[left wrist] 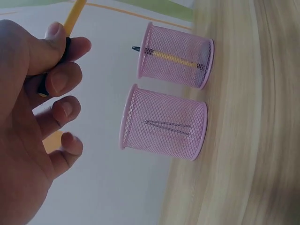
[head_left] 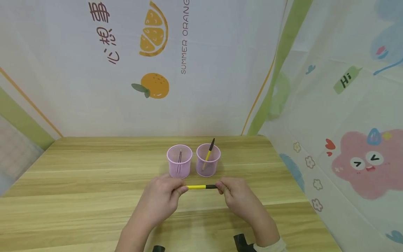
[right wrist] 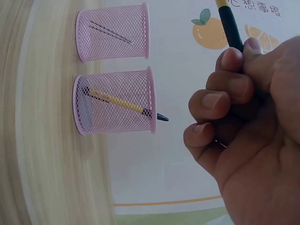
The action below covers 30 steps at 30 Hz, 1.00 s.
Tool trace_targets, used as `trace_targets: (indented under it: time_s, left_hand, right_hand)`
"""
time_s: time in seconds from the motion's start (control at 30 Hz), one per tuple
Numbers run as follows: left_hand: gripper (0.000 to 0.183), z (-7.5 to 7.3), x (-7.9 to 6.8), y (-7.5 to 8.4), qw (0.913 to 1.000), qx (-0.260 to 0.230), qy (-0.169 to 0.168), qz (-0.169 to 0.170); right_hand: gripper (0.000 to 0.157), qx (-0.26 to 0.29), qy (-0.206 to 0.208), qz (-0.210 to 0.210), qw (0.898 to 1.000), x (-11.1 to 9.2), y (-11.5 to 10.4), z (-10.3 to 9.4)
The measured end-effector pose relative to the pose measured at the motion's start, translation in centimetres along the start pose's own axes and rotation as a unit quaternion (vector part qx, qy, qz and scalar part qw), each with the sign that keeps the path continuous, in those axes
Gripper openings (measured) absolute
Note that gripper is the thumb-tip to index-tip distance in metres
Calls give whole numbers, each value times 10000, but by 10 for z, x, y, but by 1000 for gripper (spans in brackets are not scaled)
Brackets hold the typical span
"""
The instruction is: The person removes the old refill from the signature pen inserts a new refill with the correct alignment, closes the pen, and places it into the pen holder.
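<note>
A yellow pen with black ends [head_left: 196, 187] is held level between both hands, just in front of two pink mesh cups. My left hand [head_left: 162, 196] pinches its left end between thumb and fingers; in the left wrist view the black tip [left wrist: 43, 89] pokes out below the fingers. The right hand [head_left: 240, 199] grips the opposite black end [right wrist: 230, 28], its other fingers curled toward the palm. Behind the pen, the left mesh cup [head_left: 179, 168] contains thin dark tweezers [head_left: 179, 161]. In the right mesh cup [head_left: 206, 168] leans a similar yellow and black pen [head_left: 208, 154].
The cups stand side by side on a wood-grain table [head_left: 78, 175]. A white printed cloth [head_left: 214, 87] hangs behind the table, and another patterned cloth [head_left: 315, 122] lines the right side. Black wrist gear [head_left: 240, 242] shows at the bottom edge.
</note>
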<state>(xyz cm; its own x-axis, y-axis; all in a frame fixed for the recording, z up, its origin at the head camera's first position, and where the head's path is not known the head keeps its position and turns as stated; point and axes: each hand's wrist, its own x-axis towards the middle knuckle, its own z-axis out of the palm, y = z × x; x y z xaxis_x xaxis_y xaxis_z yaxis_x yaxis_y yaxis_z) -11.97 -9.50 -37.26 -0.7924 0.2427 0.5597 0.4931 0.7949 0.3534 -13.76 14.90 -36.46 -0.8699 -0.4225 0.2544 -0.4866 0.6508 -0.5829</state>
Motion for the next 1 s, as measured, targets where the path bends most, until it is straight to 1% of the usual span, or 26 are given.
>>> trace_targets:
  time_s: [0.13, 0.23, 0.33, 0.43, 0.5, 0.6, 0.7, 0.8, 1.0]
  left_hand:
    - [24, 0, 1, 2, 9992, -113, -134, -351]
    - [26, -1, 1, 2, 9972, -232, -295, -644]
    - [27, -1, 2, 2, 9952, -315, -408, -829]
    - [27, -3, 3, 2, 9950, -282, -430, -853]
    - [28, -3, 4, 3, 9957, -199, -436, -797]
    - [26, -5, 4, 3, 9959, -107, -470, -765]
    - [26, -6, 4, 4, 9960, -58, -493, -747]
    - [26, -6, 4, 4, 9961, -48, -491, -730]
    - [26, -5, 4, 3, 9966, -66, -477, -667]
  right_hand:
    - [27, -124, 142, -128, 9997, 1, 0, 2]
    - [26, -189, 359, -345, 9986, 2, 0, 3]
    - [24, -188, 586, -507, 9968, 3, 0, 5]
    - [17, -215, 773, -539, 9953, 2, 1, 5]
    - [12, -243, 840, -567, 9945, 1, 2, 5]
    - [6, -302, 871, -641, 9937, 0, 2, 4]
    - [4, -287, 841, -730, 9934, 0, 2, 2]
    - [5, -326, 889, -852, 9919, 0, 2, 1]
    - [14, -329, 989, -1002, 9895, 0, 3, -1]
